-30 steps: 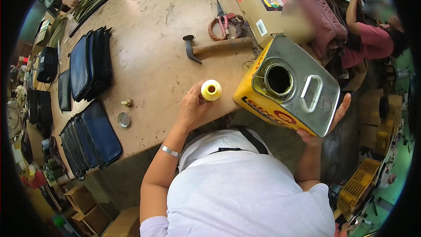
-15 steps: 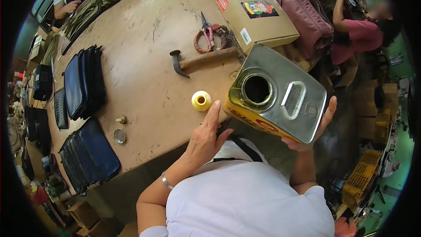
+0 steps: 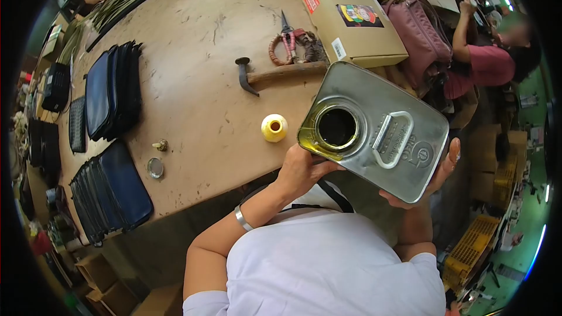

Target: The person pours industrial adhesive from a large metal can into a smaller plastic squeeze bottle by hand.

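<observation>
A square metal tin [image 3: 374, 99] with a wide round opening and a carry handle on top is held at the table's front edge. Yellow residue coats the rim around its dark opening. My right hand [image 3: 438, 174] grips its lower right end, fingertips showing past the edge. At the near left corner my left hand [image 3: 300, 171] is closed on the tin's side; its fingers are partly hidden behind the can. A small yellow-stained bottle [image 3: 274, 134], uncapped, stands upright on the table just left of the tin.
On the table [image 3: 199, 129] lie a hammer [image 3: 281, 73], scissors [image 3: 288, 41], a cap with a brush [image 3: 160, 146], a round lid [image 3: 155, 168] and dark blue bags [image 3: 114, 90]. A cardboard box [image 3: 357, 23] and pink bag [image 3: 418, 35] stand behind the tin. Other people sit at both far sides.
My left hand has moved from beside the bottle onto the tin's left corner. The tin's top now faces the camera more fully.
</observation>
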The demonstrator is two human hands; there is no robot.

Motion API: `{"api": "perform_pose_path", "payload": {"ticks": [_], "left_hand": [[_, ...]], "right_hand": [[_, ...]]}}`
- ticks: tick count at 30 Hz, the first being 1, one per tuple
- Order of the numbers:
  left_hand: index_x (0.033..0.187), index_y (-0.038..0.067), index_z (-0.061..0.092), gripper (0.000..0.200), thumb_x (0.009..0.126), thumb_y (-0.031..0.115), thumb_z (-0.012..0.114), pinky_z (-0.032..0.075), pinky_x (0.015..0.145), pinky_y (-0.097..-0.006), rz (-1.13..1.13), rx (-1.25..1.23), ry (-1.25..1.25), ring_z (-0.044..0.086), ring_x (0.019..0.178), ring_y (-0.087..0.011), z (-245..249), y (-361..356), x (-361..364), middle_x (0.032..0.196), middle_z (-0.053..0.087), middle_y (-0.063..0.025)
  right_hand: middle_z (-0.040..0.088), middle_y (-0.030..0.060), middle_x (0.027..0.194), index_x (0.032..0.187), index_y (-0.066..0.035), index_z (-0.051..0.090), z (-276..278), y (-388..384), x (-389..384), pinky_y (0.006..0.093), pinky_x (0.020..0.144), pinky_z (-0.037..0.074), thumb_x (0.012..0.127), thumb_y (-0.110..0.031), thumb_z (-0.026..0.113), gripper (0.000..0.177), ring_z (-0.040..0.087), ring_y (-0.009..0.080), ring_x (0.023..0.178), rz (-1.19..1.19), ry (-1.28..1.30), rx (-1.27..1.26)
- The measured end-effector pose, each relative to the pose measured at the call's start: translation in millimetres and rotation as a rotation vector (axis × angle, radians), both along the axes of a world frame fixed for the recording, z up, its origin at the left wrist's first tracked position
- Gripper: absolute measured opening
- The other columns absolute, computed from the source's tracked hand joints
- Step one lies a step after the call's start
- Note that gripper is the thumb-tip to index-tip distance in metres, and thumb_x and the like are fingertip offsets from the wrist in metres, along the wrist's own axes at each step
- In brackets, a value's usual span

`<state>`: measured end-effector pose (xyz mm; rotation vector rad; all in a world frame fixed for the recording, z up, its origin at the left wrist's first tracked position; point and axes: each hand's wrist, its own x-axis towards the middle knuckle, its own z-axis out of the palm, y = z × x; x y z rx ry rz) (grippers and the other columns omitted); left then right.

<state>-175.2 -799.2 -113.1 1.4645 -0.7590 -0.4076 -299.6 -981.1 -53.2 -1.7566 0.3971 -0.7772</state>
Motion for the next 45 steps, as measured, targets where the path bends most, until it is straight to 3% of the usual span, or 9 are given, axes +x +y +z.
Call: {"api": "perform_pose_path", "payload": {"ticks": [2, 4, 10, 17, 23, 26, 31, 42, 45], "left_hand": [[0.1, -0.001, 0.055, 0.038, 0.068, 0.009, 0.074, 0.053, 0.072, -0.0314, 0.028, -0.003, -0.006, 0.062, 0.084, -0.0215, -4.2, -1.0, -1.1, 0.096, 0.061, -0.0116], [0.099, -0.001, 0.056, 0.037, 0.068, 0.011, 0.074, 0.051, 0.069, -0.0317, 0.069, -0.021, -0.054, 0.062, 0.083, -0.0218, -5.8, -3.2, -0.5, 0.092, 0.063, -0.0128], [0.098, -0.001, 0.057, 0.036, 0.068, 0.01, 0.074, 0.049, 0.072, -0.0324, 0.061, -0.053, 0.01, 0.062, 0.081, -0.0235, -5.8, -11.4, 5.3, 0.092, 0.063, -0.0128], [0.098, 0.0, 0.057, 0.032, 0.069, 0.004, 0.07, 0.047, 0.078, -0.0326, 0.09, -0.068, 0.011, 0.059, 0.085, -0.021, -8.8, -18.2, 9.1, 0.094, 0.062, -0.0107], [0.099, 0.0, 0.058, 0.034, 0.068, 0.004, 0.071, 0.047, 0.077, -0.0314, 0.12, -0.108, 0.022, 0.06, 0.086, -0.0201, -17.3, -20.5, 8.9, 0.095, 0.063, -0.0104], [0.101, 0.0, 0.057, 0.034, 0.07, 0.004, 0.07, 0.046, 0.078, -0.031, 0.154, -0.103, -0.036, 0.059, 0.088, -0.0193, -18.8, -22.9, 9.7, 0.097, 0.062, -0.0101], [0.107, 0.001, 0.053, 0.034, 0.075, 0.003, 0.063, 0.043, 0.083, -0.0317, 0.115, -0.131, 0.073, 0.055, 0.094, -0.0182, -25.9, -23.2, 7.6, 0.103, 0.058, -0.0086], [0.103, 0.0, 0.055, 0.031, 0.074, 0.004, 0.066, 0.045, 0.08, -0.0326, 0.162, -0.339, 0.261, 0.056, 0.09, -0.0211, -33.0, -29.8, 7.2, 0.098, 0.059, -0.0095], [0.102, 0.0, 0.056, 0.032, 0.073, 0.004, 0.066, 0.045, 0.081, -0.0325, 0.212, -0.143, -0.117, 0.056, 0.091, -0.0207, -27.0, -22.3, 13.9, 0.099, 0.06, -0.0096]], "right_hand": [[0.005, 0.015, 0.145, 0.141, -0.012, 0.01, 2.0, -5.4, -3.0, 0.0601, 0.101, 0.018, 0.08, -0.066, 0.035, 0.085, 0.014, 0.0422, 0.13, 0.017, 0.06, 0.456], [0.006, 0.0152, 0.145, 0.14, -0.011, 0.011, 4.3, -9.0, 2.1, 0.0591, 0.101, 0.019, 0.079, -0.065, 0.036, 0.086, 0.015, 0.0416, 0.13, 0.034, 0.034, 0.386], [0.019, 0.0229, 0.138, 0.137, 0.001, 0.01, 1.9, -21.9, 16.1, 0.0464, 0.103, 0.025, 0.065, -0.062, 0.063, 0.11, 0.026, 0.0354, 0.127, 0.047, -0.275, -1.088], [0.023, 0.0249, 0.135, 0.136, 0.005, 0.01, -3.5, -34.7, 17.5, 0.0443, 0.104, 0.024, 0.057, -0.06, 0.071, 0.118, 0.028, 0.0349, 0.126, 0.082, -0.248, -0.941], [0.025, 0.031, 0.133, 0.138, -0.006, 0.017, 21.9, -19.5, 36.1, 0.0485, 0.094, 0.034, 0.056, -0.049, 0.077, 0.11, 0.037, 0.0428, 0.118, 0.237, -0.225, -0.937], [0.023, 0.0286, 0.135, 0.135, 0.003, 0.013, 20.8, -21.9, 42.5, 0.0487, 0.099, 0.03, 0.062, -0.051, 0.072, 0.108, 0.032, 0.0416, 0.122, 0.285, -0.244, -0.961], [0.027, 0.032, 0.13, 0.139, -0.015, 0.018, 24.2, -15.9, 45.1, 0.0461, 0.093, 0.037, 0.059, -0.038, 0.078, 0.102, 0.04, 0.0411, 0.116, 0.287, -0.223, -0.884], [0.029, 0.0311, 0.128, 0.139, -0.017, 0.018, 32.0, -8.2, 53.4, 0.045, 0.091, 0.038, 0.062, -0.025, 0.074, 0.096, 0.042, 0.0397, 0.112, 0.295, -0.187, -0.896], [0.027, 0.0304, 0.13, 0.138, -0.014, 0.016, 24.1, -13.9, 50.8, 0.0458, 0.092, 0.037, 0.064, -0.028, 0.072, 0.094, 0.04, 0.04, 0.114, 0.305, -0.189, -0.884]]}}
